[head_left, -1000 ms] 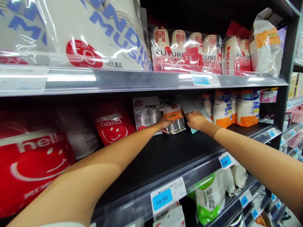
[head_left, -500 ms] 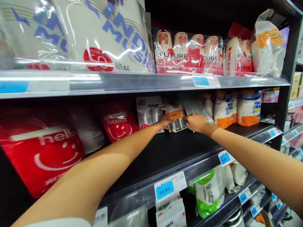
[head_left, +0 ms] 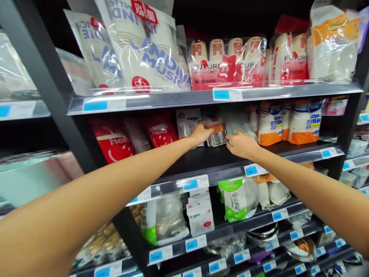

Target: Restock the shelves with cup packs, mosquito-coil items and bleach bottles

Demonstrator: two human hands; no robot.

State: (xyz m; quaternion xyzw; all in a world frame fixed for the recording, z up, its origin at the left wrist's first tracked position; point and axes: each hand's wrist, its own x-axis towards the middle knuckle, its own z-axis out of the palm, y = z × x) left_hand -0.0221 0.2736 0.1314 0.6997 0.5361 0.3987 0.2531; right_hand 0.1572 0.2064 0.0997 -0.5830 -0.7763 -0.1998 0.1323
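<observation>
On the middle shelf, a pack of clear plastic cups with an orange label (head_left: 218,132) stands between my two hands. My left hand (head_left: 200,134) reaches in from the left, its fingers closed at the left edge of this pack. Leaning just to the right is a transparent pack of stacked cups (head_left: 238,124). My right hand (head_left: 242,145) is closed at the lower left corner of that pack, thumb and fingers pinched together; the fingertips are partly hidden. Behind my left hand stands another pack of clear cups with a white header (head_left: 188,119).
Red "hello" bags (head_left: 113,144) lie left on the same shelf, and orange-and-white cup packs (head_left: 304,122) stand right. Above runs the upper shelf edge (head_left: 173,99) with paper-cup bags (head_left: 150,57). Below is the front rail with price tags (head_left: 196,183). A dark upright post (head_left: 47,69) stands at left.
The view has pulled back, showing more of the shelves at left and below. My left hand sits slightly higher on the orange-labelled pack; the packs stay nearly in place.
</observation>
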